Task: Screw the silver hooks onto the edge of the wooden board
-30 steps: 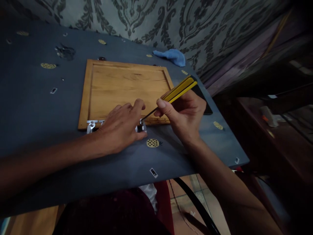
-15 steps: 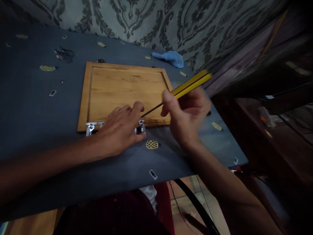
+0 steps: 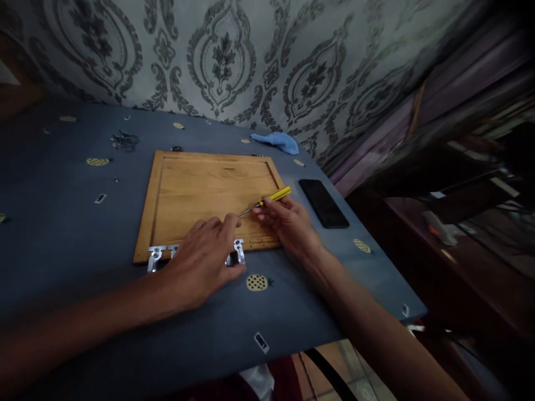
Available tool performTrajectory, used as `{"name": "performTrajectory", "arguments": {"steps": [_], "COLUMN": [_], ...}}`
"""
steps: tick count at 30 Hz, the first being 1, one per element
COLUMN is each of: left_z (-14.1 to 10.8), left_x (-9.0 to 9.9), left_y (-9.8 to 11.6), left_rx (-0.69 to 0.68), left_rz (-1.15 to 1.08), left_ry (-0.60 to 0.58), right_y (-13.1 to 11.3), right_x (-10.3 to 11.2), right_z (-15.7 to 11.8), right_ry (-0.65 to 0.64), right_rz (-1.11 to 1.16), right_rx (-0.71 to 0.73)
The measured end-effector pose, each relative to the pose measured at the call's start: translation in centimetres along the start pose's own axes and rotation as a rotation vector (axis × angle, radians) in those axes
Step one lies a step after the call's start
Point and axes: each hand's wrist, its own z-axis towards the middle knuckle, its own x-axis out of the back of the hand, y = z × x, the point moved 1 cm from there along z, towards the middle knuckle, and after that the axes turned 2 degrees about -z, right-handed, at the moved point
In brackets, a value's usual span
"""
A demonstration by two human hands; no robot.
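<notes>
Flat on a blue-grey tabletop (image 3: 83,234) with pineapple prints, a framed wooden panel (image 3: 196,192), taken here as the centre of a dial with twelve on the wall side; along its near edge, silvery metal fittings, one (image 3: 155,258) clearly visible between seven and eight o'clock, another (image 3: 238,250) at five, the stretch between mostly covered by the left hand (image 3: 204,256); back of that hand upward at six, thumb and forefinger well parted with the five o'clock fitting between, other fingers bent down over the wood, any grip beneath the palm impossible to tell; at three, over the panel's side, a yellow screwdriver (image 3: 278,194), handle end toward two, shaft toward eight, tip just beside the left forefinger, contact unclear; closed around the screwdriver near the front of its handle, thumb and fingers of the right hand (image 3: 292,223), without visible gap; farther out at three, a black phone (image 3: 324,203) lying flat; between one and two, a crumpled blue cloth (image 3: 276,142); just past the far edge at eleven, a small dark item (image 3: 176,148); at ten, dark metal pieces (image 3: 124,140), too small for detail; beyond at twelve, a patterned wall covering (image 3: 221,61); at five, below the tabletop, tiled floor (image 3: 328,362).
</notes>
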Motion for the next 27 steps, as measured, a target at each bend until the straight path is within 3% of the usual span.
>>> {"name": "performTrajectory", "arguments": {"steps": [4,7,13,20,27], "left_z": [0.0,0.1,0.1,0.1,0.2], "left_x": [-0.1,0.0,0.3,0.1,0.4], "left_y": [0.0,0.0,0.2,0.0,0.4], "left_rx": [-0.006,0.010,0.022,-0.007,0.026], "left_rz": [0.003,0.017,0.063,0.068,0.070], "left_ry": [0.004,-0.008,-0.029,-0.017,-0.055], "right_y": [0.3,0.0,-0.7,-1.2,-0.8], "right_x": [0.4,0.7,0.4,-0.9,-0.6], "right_z": [0.3,0.3,-1.9,-5.7,-5.7], "right_ry": [-0.105,-0.147,-0.129,-0.342,-0.412], "right_rz": [-0.080,-0.145,-0.365,-0.695,-0.831], "right_rx": [-0.076,-0.046,0.197,0.510,0.617]}}
